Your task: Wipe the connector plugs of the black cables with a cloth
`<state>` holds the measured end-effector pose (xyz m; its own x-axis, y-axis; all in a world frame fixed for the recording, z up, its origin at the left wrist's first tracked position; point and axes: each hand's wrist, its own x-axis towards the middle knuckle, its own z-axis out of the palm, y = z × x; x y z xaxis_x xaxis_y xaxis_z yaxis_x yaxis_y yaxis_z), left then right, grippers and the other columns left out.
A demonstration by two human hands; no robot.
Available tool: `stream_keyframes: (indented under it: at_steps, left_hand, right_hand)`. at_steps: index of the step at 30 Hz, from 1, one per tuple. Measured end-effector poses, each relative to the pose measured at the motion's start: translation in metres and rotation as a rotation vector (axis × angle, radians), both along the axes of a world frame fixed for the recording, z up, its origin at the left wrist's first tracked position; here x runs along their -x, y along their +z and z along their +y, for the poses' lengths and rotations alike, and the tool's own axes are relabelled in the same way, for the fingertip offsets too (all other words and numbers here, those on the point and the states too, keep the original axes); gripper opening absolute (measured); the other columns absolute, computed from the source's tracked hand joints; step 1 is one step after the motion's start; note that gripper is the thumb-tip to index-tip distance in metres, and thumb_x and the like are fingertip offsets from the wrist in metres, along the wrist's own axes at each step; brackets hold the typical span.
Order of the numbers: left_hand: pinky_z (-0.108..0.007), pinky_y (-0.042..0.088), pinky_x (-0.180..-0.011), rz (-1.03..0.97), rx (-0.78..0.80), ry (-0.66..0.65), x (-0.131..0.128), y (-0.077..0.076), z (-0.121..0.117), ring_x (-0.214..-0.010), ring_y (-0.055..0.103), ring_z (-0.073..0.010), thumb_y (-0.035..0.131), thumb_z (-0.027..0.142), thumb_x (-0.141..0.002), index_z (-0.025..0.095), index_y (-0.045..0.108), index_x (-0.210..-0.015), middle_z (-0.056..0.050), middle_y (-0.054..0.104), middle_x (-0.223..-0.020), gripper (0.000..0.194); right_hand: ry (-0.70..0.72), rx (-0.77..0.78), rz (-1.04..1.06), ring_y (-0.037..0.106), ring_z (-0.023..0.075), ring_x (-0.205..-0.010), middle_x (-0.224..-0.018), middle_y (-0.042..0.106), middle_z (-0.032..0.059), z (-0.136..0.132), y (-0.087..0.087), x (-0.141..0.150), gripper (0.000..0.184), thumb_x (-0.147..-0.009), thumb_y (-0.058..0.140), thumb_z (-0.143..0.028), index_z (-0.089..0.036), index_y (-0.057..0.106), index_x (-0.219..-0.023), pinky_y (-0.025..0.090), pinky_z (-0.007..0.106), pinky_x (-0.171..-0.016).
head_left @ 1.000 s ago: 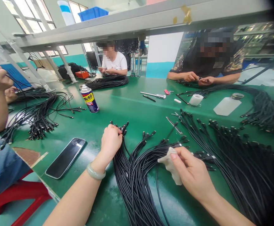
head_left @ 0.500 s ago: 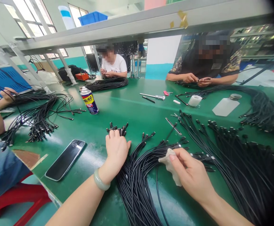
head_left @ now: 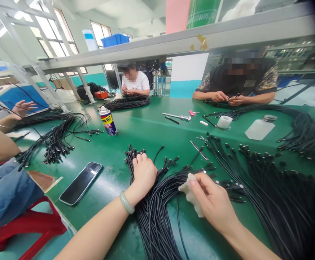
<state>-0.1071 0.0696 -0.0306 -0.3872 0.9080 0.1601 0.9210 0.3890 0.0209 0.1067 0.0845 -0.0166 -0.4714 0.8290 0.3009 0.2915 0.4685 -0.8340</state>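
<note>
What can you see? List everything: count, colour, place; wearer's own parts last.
Table: one, green, centre
Cable bundles: several, black, across table
Spray can: one, blue and yellow, left
Phone: one, black, near left
Caliper: one, silver, centre
Roll: one, white, right
Bottle: one, translucent white, right
Stool: one, red, lower left
Shelf: one, grey, above table
Bin: one, blue, on shelf
Large box: one, blue, left
Small box: one, orange, far side
Coworkers: three, varied clothing, left and opposite
Cloth: one, pale, lower right
Bracelet: one, pale green, left wrist
Left hand: one, bare, on cables
Right hand: one, bare, holding cloth
</note>
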Motion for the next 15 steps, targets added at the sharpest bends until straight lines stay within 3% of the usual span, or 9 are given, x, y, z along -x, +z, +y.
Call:
stream_keyframes:
  at_steps: [6, 9, 12, 15]
  left_hand:
    - [-0.05, 0.04, -0.097, -0.127, -0.033, -0.022, 0.006, -0.005, 0.04, -0.116, 0.05, -0.0372, 0.06, 0.028, -0.088, 0.006, 0.073, -0.091, -0.021, 0.063, -0.108, 0.026]
    - [-0.051, 0.041, -0.102, -0.246, -0.059, -0.047, 0.01, -0.005, 0.065, -0.119, 0.053, -0.0302, 0.062, 0.032, -0.092, 0.011, 0.067, -0.105, -0.013, 0.062, -0.119, 0.025]
    - [-0.045, 0.052, -0.093, -0.423, -0.087, -0.115, 0.016, 0.001, 0.077, -0.105, 0.063, -0.0225, 0.063, 0.034, -0.094, 0.014, 0.064, -0.11, -0.008, 0.065, -0.115, 0.027]
    - [-0.033, 0.057, -0.076, -0.628, -0.159, -0.196, 0.021, 0.014, 0.064, -0.081, 0.068, -0.0167, 0.054, 0.028, -0.099, 0.01, 0.064, -0.103, -0.008, 0.071, -0.094, 0.021]
  right_hand:
    - [0.015, -0.032, -0.03, 0.049, 0.0133, -0.048, -0.06, 0.058, -0.0027, 0.002, -0.004, -0.001, 0.033, -0.102, 0.042, -0.045, -0.022, 0.056, -0.083, 0.038, 0.025, -0.049]
    - [0.03, -0.065, -0.036, 0.048, 0.0135, -0.05, -0.06, 0.054, -0.0029, 0.003, -0.006, -0.001, 0.032, -0.101, 0.043, -0.044, -0.022, 0.055, -0.082, 0.037, 0.025, -0.05]
    - [0.063, 0.006, 0.039, 0.05, 0.0139, -0.054, -0.063, 0.057, -0.0015, 0.004, -0.006, -0.002, 0.033, -0.101, 0.043, -0.045, -0.021, 0.057, -0.084, 0.038, 0.025, -0.052]
    - [0.098, 0.142, 0.181, 0.049, 0.0139, -0.057, -0.064, 0.054, -0.0017, 0.004, -0.004, -0.001, 0.036, -0.1, 0.045, -0.048, -0.02, 0.057, -0.082, 0.039, 0.024, -0.053]
